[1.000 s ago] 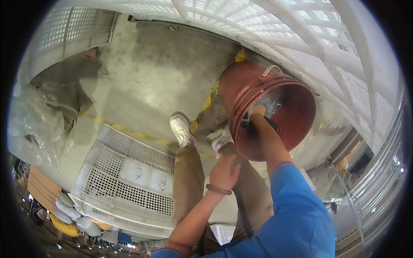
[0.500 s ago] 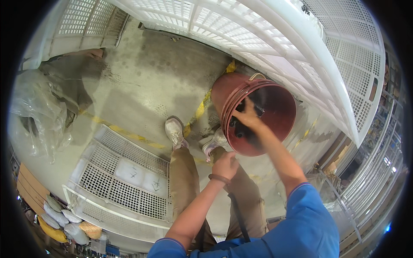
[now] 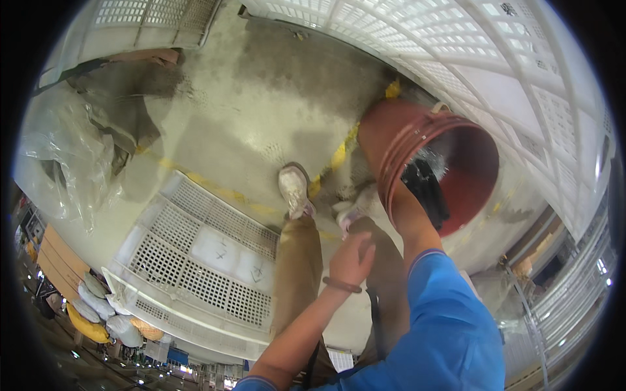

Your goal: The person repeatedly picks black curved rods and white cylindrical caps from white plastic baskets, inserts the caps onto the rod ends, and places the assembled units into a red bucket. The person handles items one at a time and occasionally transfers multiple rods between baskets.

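Observation:
A dark red bucket [image 3: 385, 133] lies tipped on the floor, its mouth facing me and to the right. My right hand [image 3: 403, 194] reaches inside it, and the rim and dark contents hide its fingers. Beside that hand, against the inner wall, is a long black piece [image 3: 427, 189] whose kind I cannot make out; whether the hand grips it is hidden. A shiny clear film [image 3: 432, 158] shows behind the black piece. My left hand [image 3: 352, 259] hangs over my right knee, fingers curled in, with nothing visible in it.
White perforated plastic crates stand behind the bucket [image 3: 502, 72] and to my left [image 3: 202, 251]. Clear plastic sheeting [image 3: 62, 156] lies at the far left. Yellow tape [image 3: 339, 156] marks the concrete floor. Metal tubes [image 3: 587, 287] are stacked at the right.
My right hand has gone deeper into the bucket, and its fingers no longer show. The black piece now stands out more. The whole view has shifted; my left hand stays by the knee.

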Tool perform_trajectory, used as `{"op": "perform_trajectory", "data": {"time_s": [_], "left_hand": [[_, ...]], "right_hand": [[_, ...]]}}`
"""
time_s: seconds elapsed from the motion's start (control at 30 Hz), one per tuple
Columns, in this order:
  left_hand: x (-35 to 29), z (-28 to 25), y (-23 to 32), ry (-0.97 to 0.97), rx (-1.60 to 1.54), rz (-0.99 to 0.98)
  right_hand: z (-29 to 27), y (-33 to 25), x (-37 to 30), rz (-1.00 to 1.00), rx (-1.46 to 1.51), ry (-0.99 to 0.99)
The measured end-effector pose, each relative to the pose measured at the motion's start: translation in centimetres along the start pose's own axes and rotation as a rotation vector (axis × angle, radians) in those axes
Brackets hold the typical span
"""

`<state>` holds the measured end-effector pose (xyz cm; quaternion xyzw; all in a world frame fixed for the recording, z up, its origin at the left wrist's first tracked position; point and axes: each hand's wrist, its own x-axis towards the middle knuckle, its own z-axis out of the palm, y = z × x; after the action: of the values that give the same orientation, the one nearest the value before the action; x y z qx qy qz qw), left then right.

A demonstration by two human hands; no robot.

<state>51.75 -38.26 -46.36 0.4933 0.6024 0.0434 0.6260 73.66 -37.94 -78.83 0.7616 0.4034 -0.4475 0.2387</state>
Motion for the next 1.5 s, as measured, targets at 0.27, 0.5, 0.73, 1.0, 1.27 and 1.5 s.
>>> {"op": "perform_trajectory", "data": {"time_s": [0.27, 0.5, 0.73, 1.0, 1.27, 1.5], "left_hand": [[-1.2, 2.8, 1.0, -0.191, -0.015, -0.019], [-0.1, 3.1, 0.0, -0.175, -0.106, -0.119], [0.6, 3.1, 0.3, -0.105, -0.168, -0.141], [1.6, 3.1, 1.1, -0.095, -0.235, -0.181], [1.3, 3.7, 1.1, -0.109, -0.253, -0.138], [-0.2, 2.6, 1.4, -0.189, -0.332, -0.173]], "right_hand": [[-18.1, 3.4, -22.2, -0.012, -0.166, 0.255], [-14.9, 1.5, -17.2, 0.397, -0.224, -0.125], [-25.0, 7.2, -23.9, 0.092, -0.176, -0.191], [-37.1, 6.0, -44.0, 0.037, -0.309, -0.022], [-27.2, 1.1, -27.7, -0.355, -0.356, 0.416], [-13.7, 6.6, -7.5, 0.030, -0.727, 0.366]]}}
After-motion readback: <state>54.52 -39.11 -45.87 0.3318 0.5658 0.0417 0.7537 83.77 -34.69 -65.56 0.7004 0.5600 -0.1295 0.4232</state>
